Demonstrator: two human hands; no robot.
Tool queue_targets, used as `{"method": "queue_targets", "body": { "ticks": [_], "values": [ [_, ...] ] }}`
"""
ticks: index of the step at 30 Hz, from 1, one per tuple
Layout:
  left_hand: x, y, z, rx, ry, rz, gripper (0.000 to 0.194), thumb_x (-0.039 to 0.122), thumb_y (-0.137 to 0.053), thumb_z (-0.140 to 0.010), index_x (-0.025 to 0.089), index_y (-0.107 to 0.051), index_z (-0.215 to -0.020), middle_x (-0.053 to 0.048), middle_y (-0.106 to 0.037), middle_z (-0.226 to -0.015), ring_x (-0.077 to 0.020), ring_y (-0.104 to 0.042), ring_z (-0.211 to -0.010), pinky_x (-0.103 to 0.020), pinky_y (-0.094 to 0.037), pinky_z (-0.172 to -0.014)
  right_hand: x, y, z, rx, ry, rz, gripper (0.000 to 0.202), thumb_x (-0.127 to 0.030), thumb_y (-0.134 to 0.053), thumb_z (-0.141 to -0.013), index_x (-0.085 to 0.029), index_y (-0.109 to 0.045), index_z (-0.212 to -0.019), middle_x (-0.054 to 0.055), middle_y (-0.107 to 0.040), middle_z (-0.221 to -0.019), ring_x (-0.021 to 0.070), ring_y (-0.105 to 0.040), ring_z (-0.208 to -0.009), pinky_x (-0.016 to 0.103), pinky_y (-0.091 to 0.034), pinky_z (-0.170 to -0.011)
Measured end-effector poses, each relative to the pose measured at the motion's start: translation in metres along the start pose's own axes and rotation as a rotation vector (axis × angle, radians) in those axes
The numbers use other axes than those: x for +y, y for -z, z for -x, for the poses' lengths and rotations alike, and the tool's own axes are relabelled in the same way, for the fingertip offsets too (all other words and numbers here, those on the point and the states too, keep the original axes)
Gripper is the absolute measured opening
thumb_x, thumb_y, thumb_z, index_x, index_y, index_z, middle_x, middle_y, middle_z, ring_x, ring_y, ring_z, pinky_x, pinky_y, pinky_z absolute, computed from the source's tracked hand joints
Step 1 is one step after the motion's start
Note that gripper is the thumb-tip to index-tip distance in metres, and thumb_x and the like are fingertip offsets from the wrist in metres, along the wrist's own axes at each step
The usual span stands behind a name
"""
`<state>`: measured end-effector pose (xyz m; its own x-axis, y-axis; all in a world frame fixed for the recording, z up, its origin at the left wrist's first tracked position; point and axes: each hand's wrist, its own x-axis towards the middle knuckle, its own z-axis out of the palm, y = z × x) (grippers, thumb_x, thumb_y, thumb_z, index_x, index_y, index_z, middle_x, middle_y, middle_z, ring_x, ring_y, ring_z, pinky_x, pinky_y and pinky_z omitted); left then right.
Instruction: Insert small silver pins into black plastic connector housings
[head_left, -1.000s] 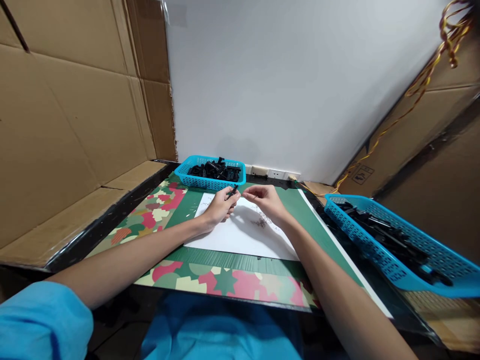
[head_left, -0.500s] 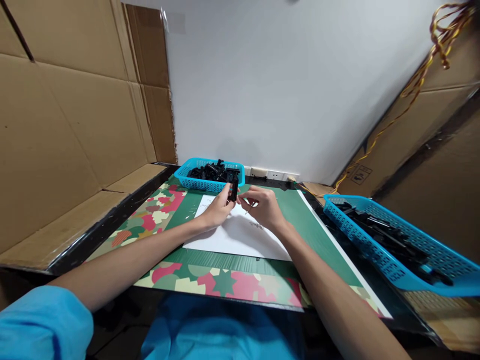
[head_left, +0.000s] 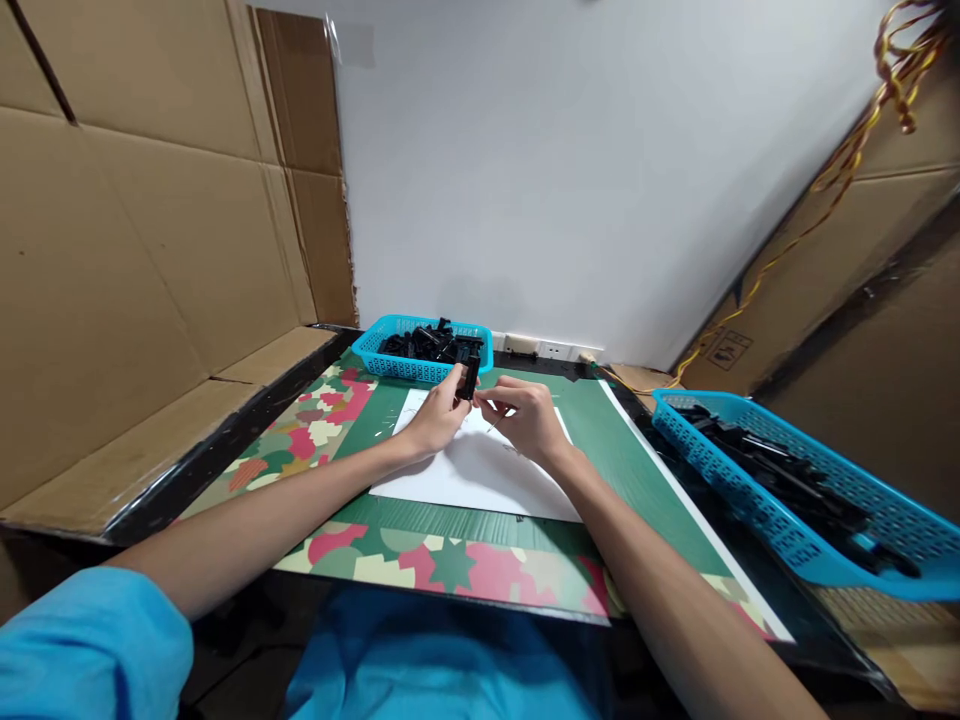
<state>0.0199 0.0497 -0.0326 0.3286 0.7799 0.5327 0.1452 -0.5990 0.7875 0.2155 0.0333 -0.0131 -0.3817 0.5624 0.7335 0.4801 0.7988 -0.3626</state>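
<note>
Between the thumb and fingers of my left hand [head_left: 437,416] is a narrow black plastic part [head_left: 471,378], held upright above a white sheet of paper [head_left: 457,482]. My right hand [head_left: 525,415] is closed in a pinch at the lower end of that part. A thin, pale, pin-like piece [head_left: 495,420] sticks out below its fingers; its kind is too small to make out. Some small dark bits lie on the paper, partly hidden by my right hand.
A blue basket [head_left: 420,372] of black plastic parts stands behind my hands. Another long blue basket [head_left: 757,505] with black parts is at the right. Cardboard walls [head_left: 150,250] flank the table. Sockets [head_left: 553,350] line the back wall, and yellow-brown twisted wires [head_left: 795,235] hang at right.
The view has shifted slightly. My right hand has turned a little at the black part, and the thin piece beneath its fingers has changed its angle. Both hands keep their grip.
</note>
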Motion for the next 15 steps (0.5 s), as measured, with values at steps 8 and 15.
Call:
{"method": "queue_targets", "body": {
  "ticks": [8, 15],
  "values": [
    [0.0032, 0.0009, 0.0017, -0.018, -0.027, -0.047, 0.024, 0.010, -0.050, -0.092, 0.021, -0.055, -0.113, -0.006, -0.067, -0.106, -0.0208, -0.064, -0.095, -0.033, -0.050, -0.089, -0.0032, 0.0004, -0.0005, -0.056, 0.009, 0.026, 0.020, -0.017, -0.065, -0.096, -0.019, -0.083, -0.087, 0.002, -0.060, -0.072, 0.0128, -0.051, -0.061, 0.026, -0.040, -0.060],
    [0.0003, 0.0009, 0.0022, -0.031, -0.052, -0.098, 0.020, 0.012, -0.050, -0.092, 0.022, -0.051, -0.110, -0.005, -0.067, -0.105, -0.0203, -0.065, -0.095, -0.032, -0.051, -0.087, -0.0071, 0.0021, -0.0009, -0.091, 0.019, 0.053, 0.025, -0.016, -0.063, -0.097, -0.019, -0.083, -0.082, 0.002, -0.062, -0.072, 0.0128, -0.051, -0.061, 0.026, -0.039, -0.061]
  ]
}}
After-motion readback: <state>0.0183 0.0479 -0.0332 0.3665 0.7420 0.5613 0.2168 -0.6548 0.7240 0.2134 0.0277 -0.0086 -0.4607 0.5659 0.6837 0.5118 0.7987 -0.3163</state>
